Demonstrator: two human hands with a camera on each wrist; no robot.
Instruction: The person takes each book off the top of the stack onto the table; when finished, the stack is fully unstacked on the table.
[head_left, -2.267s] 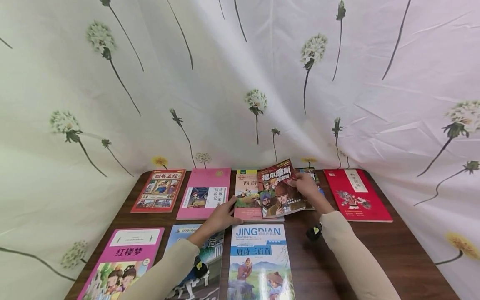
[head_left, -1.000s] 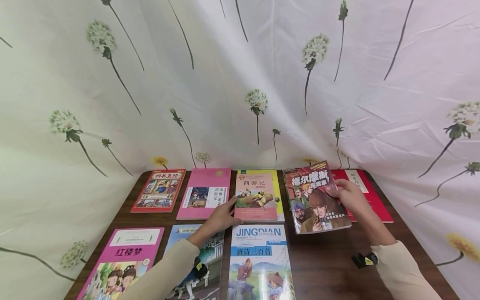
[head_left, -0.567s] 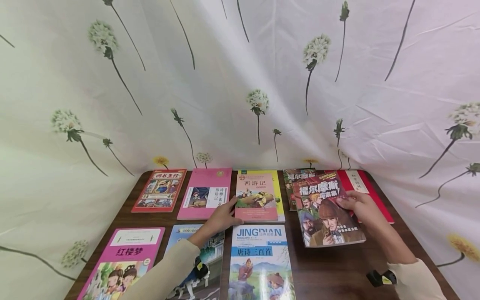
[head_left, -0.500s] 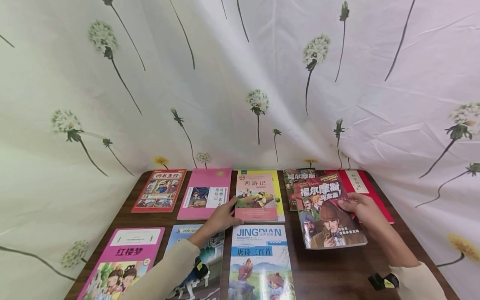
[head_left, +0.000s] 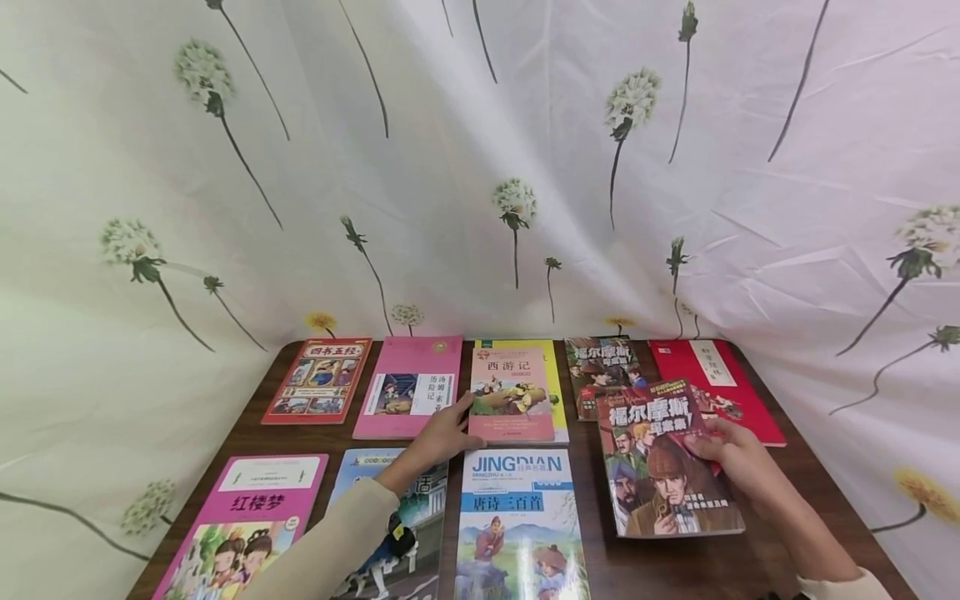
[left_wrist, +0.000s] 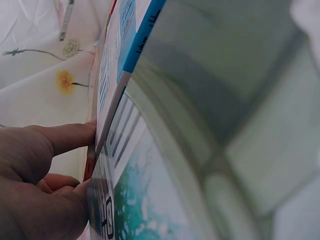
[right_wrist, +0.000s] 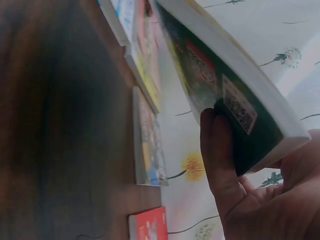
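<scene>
My right hand (head_left: 738,454) grips a paperback book (head_left: 667,467) by its right edge, thumb on the illustrated cover. It is tilted and raised above the table; the right wrist view shows its dark green back cover (right_wrist: 240,105) with fingers (right_wrist: 220,155) against it. My left hand (head_left: 441,433) rests at the left edge of a salmon-pink book (head_left: 513,392), its thumb near the lower corner. That book lies on a yellow one (head_left: 558,400). In the left wrist view the left hand (left_wrist: 45,175) touches the book edges, with part of its fingers hidden.
Behind the held book lie another detective comic-style book (head_left: 600,367) and a red book (head_left: 712,367). A white-and-blue book (head_left: 521,525), a blue one (head_left: 412,542), two pink ones (head_left: 408,358) and a small red one (head_left: 318,379) lie on the dark wooden table (head_left: 660,567). A dandelion-print curtain (head_left: 450,208) hangs behind.
My right hand has carried the paperback from over the salmon-pink book rightward and then toward me, uncovering the yellow book and the similar book behind. My left hand has stayed in place.
</scene>
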